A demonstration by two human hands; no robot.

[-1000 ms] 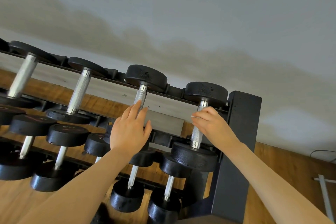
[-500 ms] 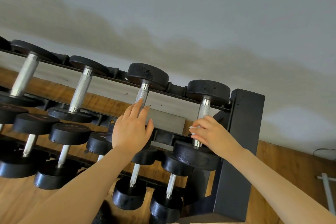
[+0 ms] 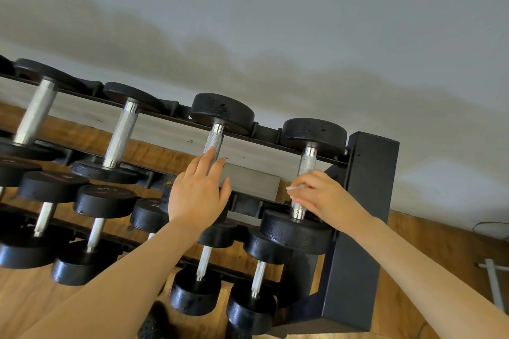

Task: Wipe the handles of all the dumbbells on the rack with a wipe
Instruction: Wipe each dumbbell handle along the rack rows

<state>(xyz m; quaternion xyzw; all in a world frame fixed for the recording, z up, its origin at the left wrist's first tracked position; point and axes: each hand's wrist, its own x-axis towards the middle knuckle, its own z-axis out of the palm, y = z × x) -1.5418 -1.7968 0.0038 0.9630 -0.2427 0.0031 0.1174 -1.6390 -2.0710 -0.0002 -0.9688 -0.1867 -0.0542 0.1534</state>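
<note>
The right hand (image 3: 325,198) covers the middle of the end dumbbell's handle (image 3: 306,164); only a thin white sliver of the wipe (image 3: 295,188) shows at its fingertips. The left hand (image 3: 197,195) hides the lower part of the next handle (image 3: 214,143) and its near head. The rack (image 3: 366,201) and its dumbbells run off the frame at 9 o'clock. The raised lettering on the middle-row head (image 3: 106,190) is too small to read. A dark perforated object (image 3: 151,323) at 6 o'clock is cut off and unidentifiable.

Soft daylight, sharp, wide-angle tilt
</note>
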